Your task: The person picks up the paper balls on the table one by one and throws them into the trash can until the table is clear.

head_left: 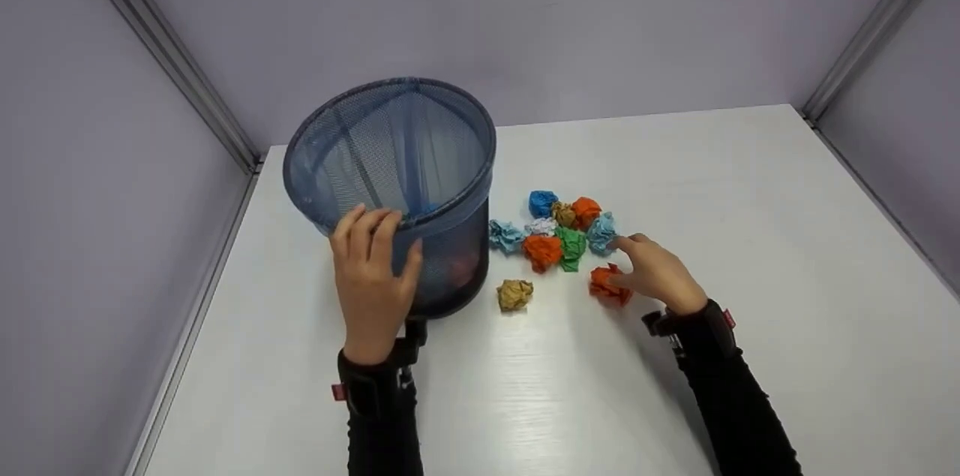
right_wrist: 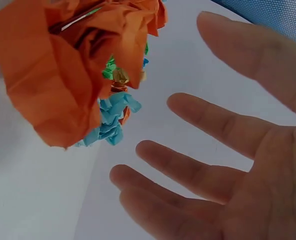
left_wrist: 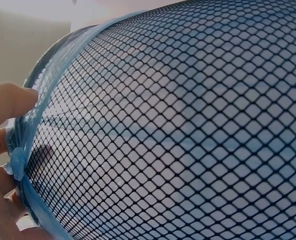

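Note:
A black mesh wastebasket, lined with a blue plastic bag, stands tilted toward me at the left of the table. My left hand grips its near rim, thumb outside and fingers over the edge. In the head view, my right hand is by an orange crumpled paper ball. The right wrist view shows that hand's fingers spread and apart from the orange ball. Just beyond is a light blue paper ball. Something blue shows faintly inside the basket.
Several more paper balls cluster right of the basket, among them a green one, an orange one and a dark blue one. A tan ball lies nearer me. Grey panels border the white table.

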A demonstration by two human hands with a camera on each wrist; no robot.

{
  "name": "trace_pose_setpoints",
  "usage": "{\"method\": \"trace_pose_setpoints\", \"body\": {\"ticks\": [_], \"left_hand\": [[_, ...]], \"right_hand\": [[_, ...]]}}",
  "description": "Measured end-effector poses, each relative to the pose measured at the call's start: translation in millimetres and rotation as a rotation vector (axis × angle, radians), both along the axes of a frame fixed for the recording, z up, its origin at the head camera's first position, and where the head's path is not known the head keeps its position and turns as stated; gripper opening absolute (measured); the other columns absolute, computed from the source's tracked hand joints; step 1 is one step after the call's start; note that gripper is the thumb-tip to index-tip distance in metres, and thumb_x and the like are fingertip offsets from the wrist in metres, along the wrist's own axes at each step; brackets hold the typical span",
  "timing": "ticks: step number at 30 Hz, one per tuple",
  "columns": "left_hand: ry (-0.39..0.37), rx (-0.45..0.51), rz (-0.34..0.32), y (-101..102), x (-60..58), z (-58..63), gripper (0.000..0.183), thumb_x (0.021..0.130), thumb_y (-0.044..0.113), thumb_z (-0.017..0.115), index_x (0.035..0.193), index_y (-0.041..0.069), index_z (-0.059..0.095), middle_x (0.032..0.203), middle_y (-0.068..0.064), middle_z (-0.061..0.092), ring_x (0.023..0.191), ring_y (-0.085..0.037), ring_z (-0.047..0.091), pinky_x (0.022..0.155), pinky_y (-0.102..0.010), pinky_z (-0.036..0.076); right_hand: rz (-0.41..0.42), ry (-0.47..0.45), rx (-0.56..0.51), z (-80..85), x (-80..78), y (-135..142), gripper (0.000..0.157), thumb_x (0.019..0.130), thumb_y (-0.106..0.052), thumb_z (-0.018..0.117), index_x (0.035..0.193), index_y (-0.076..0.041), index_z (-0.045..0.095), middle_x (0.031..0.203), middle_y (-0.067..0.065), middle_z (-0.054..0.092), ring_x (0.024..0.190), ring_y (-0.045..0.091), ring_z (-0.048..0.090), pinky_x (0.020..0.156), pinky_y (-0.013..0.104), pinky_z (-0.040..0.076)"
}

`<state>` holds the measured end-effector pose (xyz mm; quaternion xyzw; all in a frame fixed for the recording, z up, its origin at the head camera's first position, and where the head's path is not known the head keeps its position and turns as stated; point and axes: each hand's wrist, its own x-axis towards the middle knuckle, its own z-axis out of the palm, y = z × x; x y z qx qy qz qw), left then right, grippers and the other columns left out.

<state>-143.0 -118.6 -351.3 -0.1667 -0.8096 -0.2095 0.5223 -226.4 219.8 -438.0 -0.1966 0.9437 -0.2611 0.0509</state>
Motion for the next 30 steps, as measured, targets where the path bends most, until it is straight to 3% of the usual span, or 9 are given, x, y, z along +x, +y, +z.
{"method": "trace_pose_setpoints", "body": {"ticks": [17, 27, 30], "left_hand": [[-0.006, 0.011, 0.000, 0, 1.4, -3.5, 0.033, 0.075, 0.012, 0.064, 0.104, -0.001, 0.055, 0.104, -0.017, 0.052, 0.110, -0.036, 0.040, 0.096, -0.045, 0.030], [-0.010, 0.006, -0.001, 1, 0.4, -1.1, 0.033, 0.076, 0.013, 0.064, 0.104, -0.001, 0.054, 0.105, -0.017, 0.051, 0.111, -0.036, 0.039, 0.097, -0.045, 0.029], [-0.010, 0.004, 0.000, 2, 0.4, -1.1, 0.033, 0.076, 0.013, 0.064, 0.104, -0.001, 0.054, 0.105, -0.017, 0.051, 0.111, -0.036, 0.039, 0.097, -0.045, 0.029]], "right_hand": [[0.028, -0.030, 0.048, -13.7, -7.4, -1, 0.044, 0.075, -0.014, 0.068, 0.115, -0.001, 0.055, 0.104, 0.022, 0.052, 0.077, 0.026, 0.050, 0.066, 0.039, 0.044], [0.095, -0.052, 0.071, -16.3, -8.8, -2, 0.056, 0.073, -0.019, 0.070, 0.122, 0.001, 0.051, 0.105, 0.020, 0.054, 0.089, 0.030, 0.051, 0.071, 0.041, 0.044], [0.126, -0.063, 0.069, -17.5, -9.0, -3, 0.053, 0.072, -0.019, 0.071, 0.118, 0.001, 0.052, 0.094, 0.015, 0.057, 0.082, 0.028, 0.051, 0.069, 0.039, 0.044]]}}
